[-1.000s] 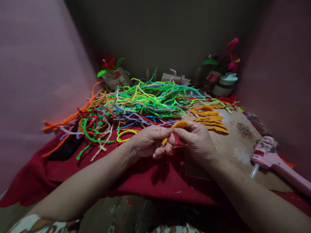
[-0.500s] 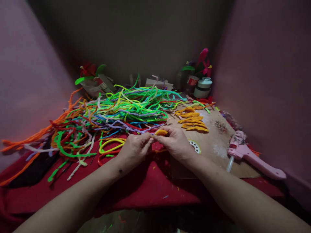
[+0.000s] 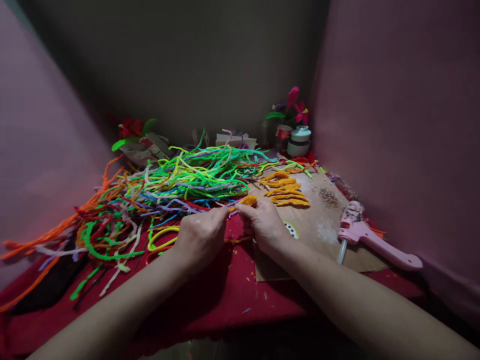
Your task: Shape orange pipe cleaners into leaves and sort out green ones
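Between my two hands is a small orange-yellow loop of pipe cleaner (image 3: 248,200), shaped like a petal. My right hand (image 3: 267,227) pinches it near its lower end, with the rounded part standing above the fingers. My left hand (image 3: 202,239) is closed at the narrow tail on the left; its fingertips are partly hidden. Just right of my hands, several similar orange petals (image 3: 288,195) lie in a row on a cardboard sheet (image 3: 318,250). A white disc with holes (image 3: 290,230) sits partly behind my right wrist.
A large tangle of coloured pipe cleaners (image 3: 202,172) spreads across the left and back of the red cloth (image 3: 225,305). Yellow scissor-like handles (image 3: 161,238) lie beside my left hand. On the right rests a pink glue gun (image 3: 362,235). A lidded jar (image 3: 299,141) stands behind.
The view has shifted, so the tabletop sits slightly lower and further left. My left hand has turned more knuckles-up, and the petal loop shows more of its face.
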